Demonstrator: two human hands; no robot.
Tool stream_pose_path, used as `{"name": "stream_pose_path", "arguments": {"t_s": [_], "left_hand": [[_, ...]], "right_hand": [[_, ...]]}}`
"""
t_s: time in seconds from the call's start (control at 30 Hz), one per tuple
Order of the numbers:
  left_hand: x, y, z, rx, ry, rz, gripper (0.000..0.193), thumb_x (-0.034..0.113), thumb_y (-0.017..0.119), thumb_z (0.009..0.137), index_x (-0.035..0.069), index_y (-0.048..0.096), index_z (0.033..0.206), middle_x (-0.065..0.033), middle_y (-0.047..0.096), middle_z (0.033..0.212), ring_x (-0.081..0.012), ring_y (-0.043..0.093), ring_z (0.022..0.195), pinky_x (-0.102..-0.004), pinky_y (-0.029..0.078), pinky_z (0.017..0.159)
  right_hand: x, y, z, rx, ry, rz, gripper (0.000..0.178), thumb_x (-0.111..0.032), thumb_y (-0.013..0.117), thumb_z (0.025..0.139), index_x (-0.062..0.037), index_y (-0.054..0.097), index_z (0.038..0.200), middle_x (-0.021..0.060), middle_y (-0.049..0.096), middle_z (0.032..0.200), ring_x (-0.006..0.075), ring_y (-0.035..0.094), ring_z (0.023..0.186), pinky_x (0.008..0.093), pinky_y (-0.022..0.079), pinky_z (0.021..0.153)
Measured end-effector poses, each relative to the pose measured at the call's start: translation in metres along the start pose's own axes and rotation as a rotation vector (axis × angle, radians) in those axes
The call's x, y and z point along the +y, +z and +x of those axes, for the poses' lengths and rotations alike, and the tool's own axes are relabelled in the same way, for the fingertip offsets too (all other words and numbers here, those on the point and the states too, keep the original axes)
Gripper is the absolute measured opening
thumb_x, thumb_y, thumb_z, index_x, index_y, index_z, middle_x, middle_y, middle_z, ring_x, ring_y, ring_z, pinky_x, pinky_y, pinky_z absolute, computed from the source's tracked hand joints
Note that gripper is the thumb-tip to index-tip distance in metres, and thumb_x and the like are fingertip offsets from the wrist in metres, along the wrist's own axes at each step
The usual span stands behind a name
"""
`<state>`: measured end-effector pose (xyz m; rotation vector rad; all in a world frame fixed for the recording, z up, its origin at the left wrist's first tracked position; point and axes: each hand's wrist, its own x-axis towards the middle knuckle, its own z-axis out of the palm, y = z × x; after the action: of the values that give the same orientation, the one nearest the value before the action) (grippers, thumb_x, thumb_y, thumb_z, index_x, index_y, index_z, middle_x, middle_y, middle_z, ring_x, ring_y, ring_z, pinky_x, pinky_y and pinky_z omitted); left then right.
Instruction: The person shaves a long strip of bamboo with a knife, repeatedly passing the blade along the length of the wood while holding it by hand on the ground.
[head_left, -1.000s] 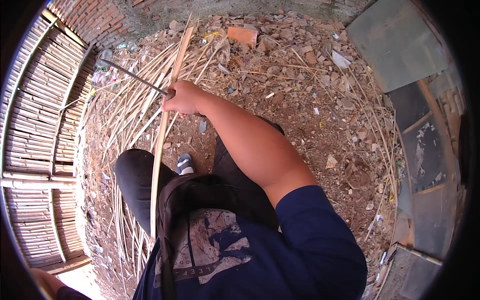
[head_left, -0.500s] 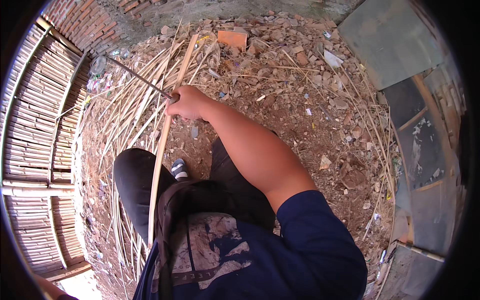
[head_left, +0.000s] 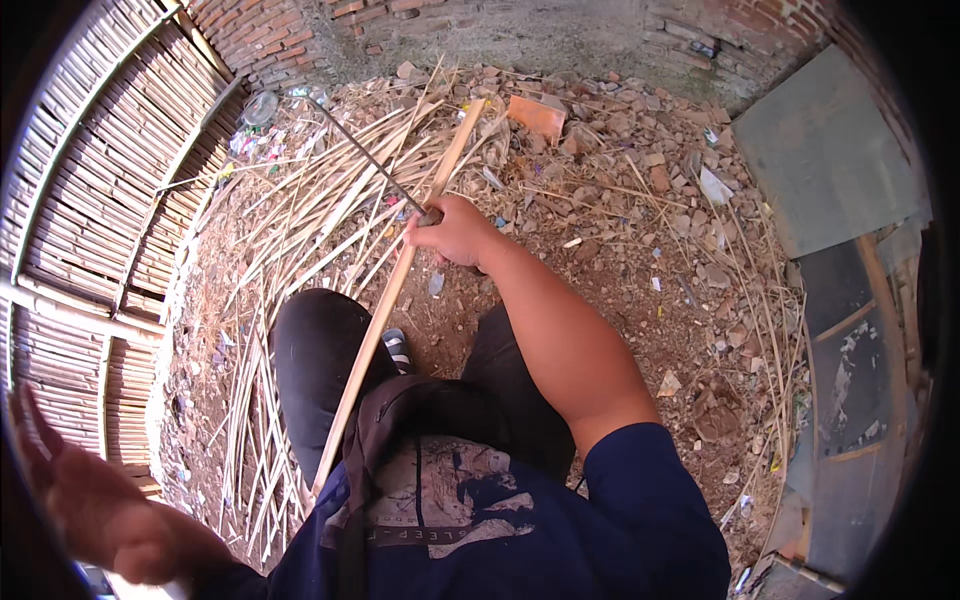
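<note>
Rubble (head_left: 620, 260) covers the ground before a brick wall (head_left: 430, 40) in our head view. Our right hand (head_left: 455, 232) is closed round the handle of a thin blade (head_left: 365, 150), over a pale strip (head_left: 375, 340) slanting past our left knee (head_left: 315, 335); whether it grips the strip too, we cannot tell. A loose hold could, we judge, let strip or blade slip. Since the earlier frame, our left hand (head_left: 95, 510) has come into view, empty, fingers spread, well apart.

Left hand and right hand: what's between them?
In the head view, a dark-trousered knee and loose pale strips lie between left hand and right hand.
</note>
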<state>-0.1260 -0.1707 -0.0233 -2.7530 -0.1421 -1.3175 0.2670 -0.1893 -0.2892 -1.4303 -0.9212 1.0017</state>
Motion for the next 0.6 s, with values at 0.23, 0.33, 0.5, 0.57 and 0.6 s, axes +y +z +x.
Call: {"name": "stream_pose_path", "arguments": {"t_s": [0.23,0.33,0.5,0.57,0.6], "left_hand": [[0.019,0.077,-0.249,-0.583,-1.149,-0.013,0.059,0.036,0.081,0.079,-0.001,0.055,0.118,-0.0183,0.061,0.099,-0.0325,0.063,0.089,-0.0412,0.052,0.078],[0.033,0.086,-0.27,-0.541,-1.182,0.102,0.047,0.035,0.076,0.085,0.0,0.056,0.11,-0.0155,0.062,0.087,-0.0315,0.062,0.076,-0.0438,0.049,0.068],[0.033,0.076,-0.258,-0.624,-1.158,-0.025,0.044,0.037,0.078,0.083,0.003,0.057,0.101,-0.0142,0.064,0.079,-0.0315,0.066,0.074,-0.0433,0.051,0.067],[0.029,0.074,-0.251,-0.69,-1.132,-0.131,0.043,0.038,0.08,0.081,0.004,0.059,0.097,-0.0135,0.064,0.078,-0.0302,0.067,0.073,-0.0415,0.052,0.066],[0.029,0.073,-0.244,-0.742,-1.116,-0.151,0.043,0.039,0.081,0.08,0.004,0.06,0.095,-0.0131,0.064,0.077,-0.0295,0.067,0.072,-0.0406,0.053,0.065]], "right_hand": [[-0.014,-0.001,-0.013,0.047,-0.005,0.029,0.017,-0.018,0.076,0.084,-0.0048,0.069,0.09,0.0013,0.063,0.072,0.0104,0.057,0.054,0.0291,0.047,0.051],[-0.016,-0.006,-0.018,0.09,-0.041,0.032,0.013,-0.016,0.075,0.085,-0.0049,0.069,0.091,0.0013,0.063,0.073,0.0097,0.056,0.053,0.0276,0.046,0.05],[-0.027,0.004,-0.017,0.081,-0.101,-0.013,0.013,-0.014,0.074,0.086,-0.0031,0.069,0.092,0.0029,0.065,0.077,0.0085,0.056,0.054,0.025,0.045,0.048],[-0.026,0.008,-0.014,0.102,-0.113,-0.013,0.013,-0.014,0.074,0.086,-0.0033,0.068,0.092,0.0026,0.064,0.076,0.0081,0.055,0.054,0.0253,0.045,0.048],[-0.028,0.009,-0.012,0.11,-0.121,-0.001,0.013,-0.014,0.074,0.086,-0.0035,0.068,0.092,0.0022,0.064,0.076,0.0076,0.055,0.055,0.0258,0.045,0.048]]}}
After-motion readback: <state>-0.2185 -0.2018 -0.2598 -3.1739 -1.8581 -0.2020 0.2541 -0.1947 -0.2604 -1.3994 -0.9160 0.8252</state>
